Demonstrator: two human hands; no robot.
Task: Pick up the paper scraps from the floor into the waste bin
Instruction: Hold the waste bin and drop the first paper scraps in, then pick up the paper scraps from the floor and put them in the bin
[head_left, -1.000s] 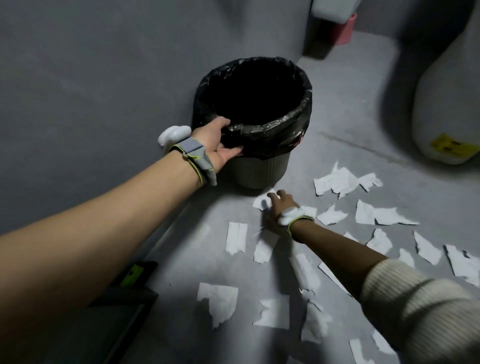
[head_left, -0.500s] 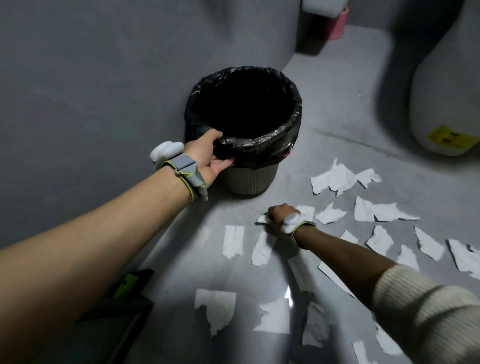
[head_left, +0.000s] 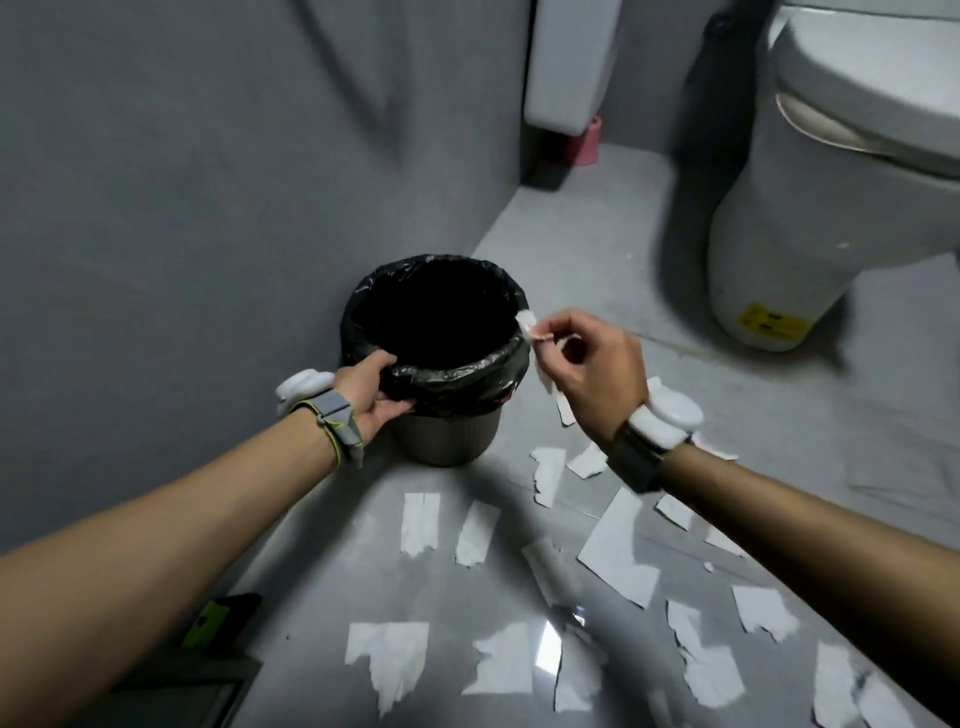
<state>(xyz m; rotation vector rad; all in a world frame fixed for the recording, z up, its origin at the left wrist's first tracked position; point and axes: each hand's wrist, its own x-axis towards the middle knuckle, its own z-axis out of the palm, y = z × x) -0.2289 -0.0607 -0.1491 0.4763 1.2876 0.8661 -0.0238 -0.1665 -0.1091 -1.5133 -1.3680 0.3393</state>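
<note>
The waste bin (head_left: 441, 364) stands on the floor (head_left: 597, 234) against the grey wall (head_left: 208, 182), its near-left rim gripped by the left hand (head_left: 371, 395), fingers closed on the black liner (head_left: 457, 382). At the bin's right rim, the right hand (head_left: 597, 371) pinches a paper scrap (head_left: 530, 327) between closed fingers, just at the edge of the opening. More paper scraps (head_left: 421, 522) lie on the floor in front of the bin and to its right, with bare floor between the bin and the toilet (head_left: 831, 182) beyond.

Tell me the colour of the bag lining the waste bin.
Black: the glossy bag folds over the waste bin rim, clearest in the head view.
</note>
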